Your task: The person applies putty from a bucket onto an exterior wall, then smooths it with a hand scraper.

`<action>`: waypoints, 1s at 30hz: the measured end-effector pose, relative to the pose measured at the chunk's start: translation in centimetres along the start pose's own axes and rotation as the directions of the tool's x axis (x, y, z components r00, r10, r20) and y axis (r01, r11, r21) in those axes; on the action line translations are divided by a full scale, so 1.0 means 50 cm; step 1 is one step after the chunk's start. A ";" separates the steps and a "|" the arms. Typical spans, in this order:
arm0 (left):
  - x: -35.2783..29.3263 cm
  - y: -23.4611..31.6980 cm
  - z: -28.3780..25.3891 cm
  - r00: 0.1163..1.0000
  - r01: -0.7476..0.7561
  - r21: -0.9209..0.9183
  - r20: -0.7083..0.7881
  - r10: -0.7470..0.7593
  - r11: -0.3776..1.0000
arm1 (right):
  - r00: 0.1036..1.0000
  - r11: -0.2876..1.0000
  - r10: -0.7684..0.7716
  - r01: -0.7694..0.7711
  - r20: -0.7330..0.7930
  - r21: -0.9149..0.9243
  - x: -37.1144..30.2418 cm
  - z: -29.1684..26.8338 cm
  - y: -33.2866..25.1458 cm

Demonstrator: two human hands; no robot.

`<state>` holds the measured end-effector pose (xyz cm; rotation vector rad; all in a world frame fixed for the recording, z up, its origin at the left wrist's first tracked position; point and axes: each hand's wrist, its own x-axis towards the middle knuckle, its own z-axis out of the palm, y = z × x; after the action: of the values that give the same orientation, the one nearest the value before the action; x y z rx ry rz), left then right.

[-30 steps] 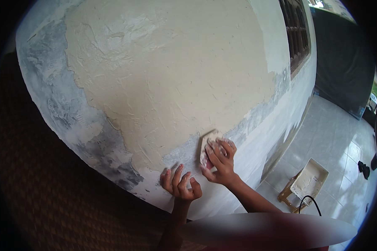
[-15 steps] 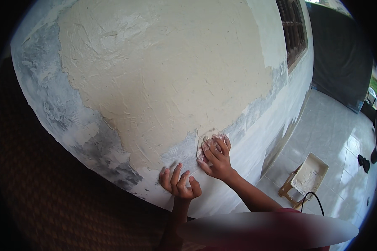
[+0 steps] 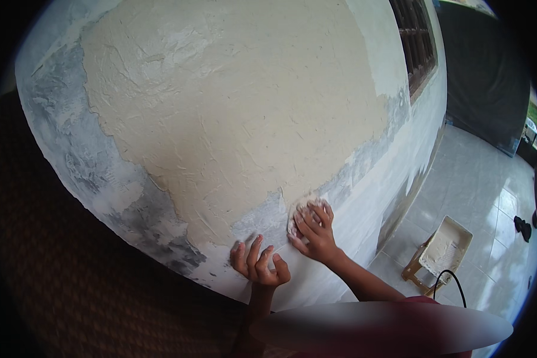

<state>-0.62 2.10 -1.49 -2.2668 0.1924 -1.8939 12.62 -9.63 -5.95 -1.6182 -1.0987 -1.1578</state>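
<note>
Left hand [image 3: 261, 268]: fingers spread, half-curled, empty, beside the plastered wall [image 3: 261, 221]. Right hand [image 3: 316, 231]: fingers bent over a partly hidden putty spreader [image 3: 292, 221], against the wall below the cream putty coat [image 3: 238, 119]. Far right: putty tray [image 3: 459, 227] on a stool [image 3: 413, 269].

garment [image 3: 422, 299]: dark red, partly blurred | forearms [image 3: 364, 279]: bare | fingers [image 3: 305, 219]: whitish smears

Lit by soft daylight, glaring white off the floor [image 3: 480, 185] at right; dim at lower left, bowed along the wall [image 3: 244, 113], black at corners, blurred in an oval below.
</note>
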 end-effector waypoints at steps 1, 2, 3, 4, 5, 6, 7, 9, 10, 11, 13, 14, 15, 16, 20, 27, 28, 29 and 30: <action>0.002 0.000 -0.001 1.000 -0.003 0.001 0.005 0.003 1.000 | 1.000 1.000 -0.003 0.003 -0.003 0.004 -0.020 -0.005 -0.002; 0.001 0.001 -0.004 1.000 -0.005 0.005 0.003 0.005 1.000 | 0.999 1.000 -0.001 0.000 0.032 0.028 -0.044 -0.011 -0.006; -0.001 0.002 -0.005 1.000 0.000 0.005 0.009 0.000 1.000 | 0.998 0.999 0.001 -0.004 0.066 0.049 -0.046 -0.020 -0.013; -0.002 0.000 -0.004 1.000 0.005 0.004 0.016 -0.005 1.000 | 0.997 0.998 0.026 -0.030 0.074 0.061 -0.045 -0.029 -0.020; 0.001 -0.005 -0.002 1.000 0.003 0.007 0.013 -0.003 1.000 | 0.997 0.998 0.023 -0.027 0.071 0.063 -0.033 -0.028 -0.019; -0.001 -0.005 -0.003 1.000 0.006 0.008 0.011 -0.006 1.000 | 1.000 0.999 0.007 -0.008 0.012 0.049 -0.001 -0.033 -0.023; -0.002 -0.003 -0.004 1.000 0.008 0.012 0.009 -0.008 1.000 | 0.999 0.999 -0.010 0.012 -0.046 0.035 0.033 -0.037 -0.026; -0.003 -0.001 -0.002 1.000 0.011 0.004 0.011 -0.011 1.000 | 0.996 1.000 -0.008 0.010 -0.090 0.018 0.085 -0.036 -0.022; -0.001 -0.001 -0.001 1.000 0.012 -0.002 0.006 -0.012 1.000 | 0.997 1.000 0.014 -0.013 -0.080 0.023 0.092 -0.025 -0.018; 0.000 0.000 0.001 1.000 0.012 -0.003 0.009 -0.012 1.000 | 0.997 0.999 0.037 -0.035 -0.070 0.027 0.090 -0.014 -0.014; 0.002 0.000 0.001 1.000 0.009 -0.006 0.006 -0.009 1.000 | 0.998 0.999 0.030 -0.029 -0.047 0.024 0.049 -0.003 -0.011; 0.001 0.000 -0.001 1.000 0.010 -0.002 0.006 -0.010 1.000 | 0.999 1.000 0.024 -0.024 -0.025 0.015 0.020 -0.001 -0.012; 0.003 0.000 0.002 1.000 0.007 0.005 0.004 -0.007 1.000 | 1.000 1.000 0.010 -0.010 -0.020 0.024 -0.007 0.001 -0.011; 0.001 0.000 0.000 1.000 0.004 0.011 0.008 -0.005 1.000 | 1.000 0.999 0.009 -0.009 -0.009 0.050 -0.024 -0.009 -0.015; 0.002 0.002 0.000 0.999 0.019 0.022 0.025 -0.020 1.000 | 0.994 0.998 0.010 -0.003 -0.111 0.062 0.024 -0.023 -0.018; 0.004 0.002 0.000 1.000 0.011 0.024 0.008 -0.012 1.000 | 0.998 0.998 -0.053 0.054 -0.033 0.042 0.019 0.006 -0.002; 0.003 0.004 -0.002 1.000 0.010 0.031 0.016 -0.011 0.999 | 0.999 0.997 -0.051 0.051 -0.009 0.052 -0.007 0.003 -0.002; 0.001 0.006 -0.004 1.000 0.011 0.033 0.018 -0.012 0.999 | 0.999 0.997 -0.049 0.048 0.015 0.061 -0.031 -0.003 -0.002; 0.001 0.005 -0.001 1.000 0.013 0.030 0.017 -0.013 0.999 | 1.000 0.997 -0.021 0.020 0.021 0.072 -0.032 -0.016 -0.005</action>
<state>-0.66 1.83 -1.47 -2.2694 0.1456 -1.8701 11.90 -10.59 -7.31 -1.5706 -1.1605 -1.1038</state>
